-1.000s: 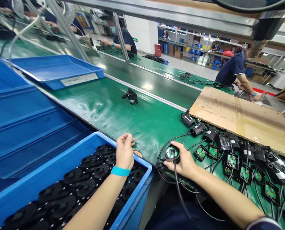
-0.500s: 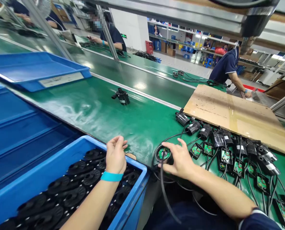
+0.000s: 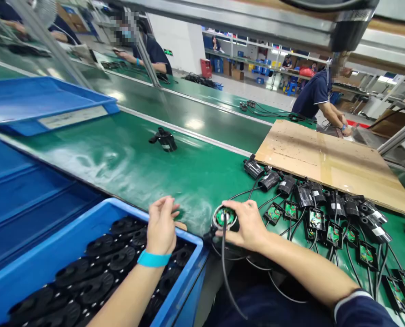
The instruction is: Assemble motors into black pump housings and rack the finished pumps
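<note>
My right hand (image 3: 248, 225) grips a black round pump motor by its rim, thumb and fingers on opposite sides. Inside its open end sits a green circuit board (image 3: 224, 217), with a black cable (image 3: 227, 277) hanging down toward my lap. My left hand (image 3: 162, 225), with a turquoise wristband, hovers over the near corner of a blue bin (image 3: 113, 204). Its fingers are loosely bent and apart, with nothing seen in them; the palm is hidden. Black molded parts (image 3: 98, 288) lie in the bin beneath my left forearm.
One black pump (image 3: 166, 140) stands on the green table (image 3: 195, 175). Several pumps (image 3: 304, 195) and open housings with circuit boards (image 3: 334, 234) lie to the right, before a cardboard sheet (image 3: 332, 161). A blue tray (image 3: 72, 119) sits at left. Co-workers are across the table.
The view has shifted slightly, so the table things appear a little further left. My right hand still grips the pump motor, its open end now facing me more. My left hand stays over the bin's corner.
</note>
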A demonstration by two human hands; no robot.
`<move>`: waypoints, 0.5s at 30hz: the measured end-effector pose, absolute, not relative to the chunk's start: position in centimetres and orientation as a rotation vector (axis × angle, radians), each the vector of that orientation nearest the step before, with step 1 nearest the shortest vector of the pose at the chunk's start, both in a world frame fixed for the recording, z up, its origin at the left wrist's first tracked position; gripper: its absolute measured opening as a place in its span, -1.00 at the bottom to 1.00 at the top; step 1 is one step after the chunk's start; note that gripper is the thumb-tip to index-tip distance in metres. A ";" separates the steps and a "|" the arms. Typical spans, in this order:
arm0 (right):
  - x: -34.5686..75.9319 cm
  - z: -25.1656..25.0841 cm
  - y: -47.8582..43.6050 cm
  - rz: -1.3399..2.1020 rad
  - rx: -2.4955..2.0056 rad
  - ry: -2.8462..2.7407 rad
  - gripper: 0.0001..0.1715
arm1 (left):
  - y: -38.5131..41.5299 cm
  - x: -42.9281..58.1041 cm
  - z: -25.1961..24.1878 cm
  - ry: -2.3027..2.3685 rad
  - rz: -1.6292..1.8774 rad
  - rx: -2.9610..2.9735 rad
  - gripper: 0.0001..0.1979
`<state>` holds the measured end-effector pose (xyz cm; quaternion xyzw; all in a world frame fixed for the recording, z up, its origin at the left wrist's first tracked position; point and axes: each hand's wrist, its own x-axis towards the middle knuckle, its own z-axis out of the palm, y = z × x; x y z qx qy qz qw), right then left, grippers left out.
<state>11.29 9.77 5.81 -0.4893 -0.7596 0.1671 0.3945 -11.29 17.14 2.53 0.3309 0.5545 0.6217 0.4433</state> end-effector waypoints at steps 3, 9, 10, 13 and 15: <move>10.0 6.5 12.5 0.812 -1.323 -1.435 -0.09 | 15.9 -9.1 4.3 1.168 1.305 0.959 -0.32; 8.9 5.9 17.1 1.197 -1.228 -0.933 -0.23 | 20.8 -3.1 6.0 1.129 1.152 1.207 -0.29; 9.5 5.8 16.9 1.225 -1.213 -0.950 -0.22 | 22.2 -2.2 5.9 1.160 1.151 1.233 -0.36; 13.0 6.0 14.0 1.273 -1.191 -1.033 -0.23 | 26.1 0.2 5.7 1.158 1.091 1.339 -0.51; 16.0 6.9 10.3 1.263 -1.199 -1.078 -0.34 | 27.8 2.0 5.9 1.130 1.034 1.440 -0.59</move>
